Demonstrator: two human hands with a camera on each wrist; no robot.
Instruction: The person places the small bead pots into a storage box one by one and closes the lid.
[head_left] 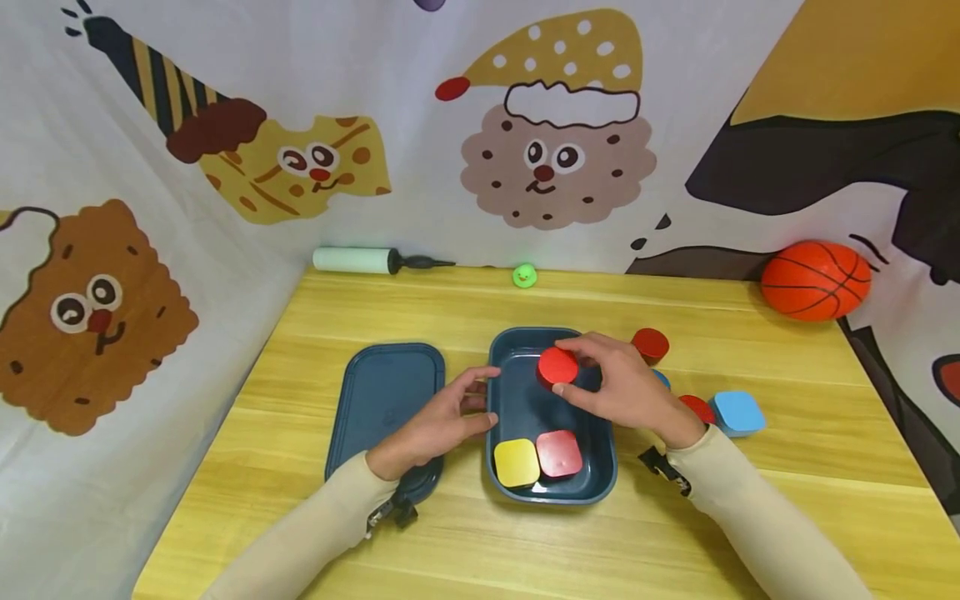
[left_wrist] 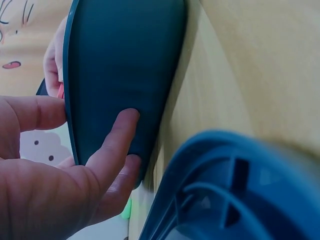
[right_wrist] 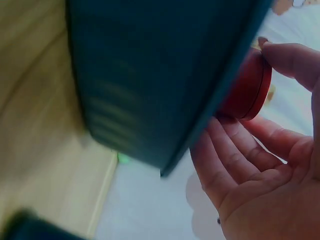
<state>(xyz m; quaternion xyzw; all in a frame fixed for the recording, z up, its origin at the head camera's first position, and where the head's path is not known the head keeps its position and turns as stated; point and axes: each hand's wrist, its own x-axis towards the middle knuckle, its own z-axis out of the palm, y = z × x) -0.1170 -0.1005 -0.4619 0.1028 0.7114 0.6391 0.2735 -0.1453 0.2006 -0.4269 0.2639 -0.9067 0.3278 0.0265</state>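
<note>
My right hand (head_left: pixel 624 382) pinches a red round lidded container (head_left: pixel 557 367) between thumb and fingers, over the far part of a dark blue rectangular box (head_left: pixel 551 498). From the right wrist, the container (right_wrist: pixel 248 87) is partly hidden behind the box's wall. At the box's left side rests my left hand (head_left: pixel 438 423), its spread fingers touching the outer wall (left_wrist: pixel 120 55) and rim, not wrapped round it. Inside the box's near end, a yellow square container (head_left: pixel 517 463) sits beside a pink square one (head_left: pixel 559 454).
Left of the box lies a dark blue lid (head_left: pixel 390 387). To the right are a red container (head_left: pixel 650 346), another red one (head_left: pixel 696 408) and a light blue square one (head_left: pixel 738 412). Along the back stand a hand pump (head_left: pixel 356 260), a green duck (head_left: pixel 524 276) and a basketball (head_left: pixel 816 281).
</note>
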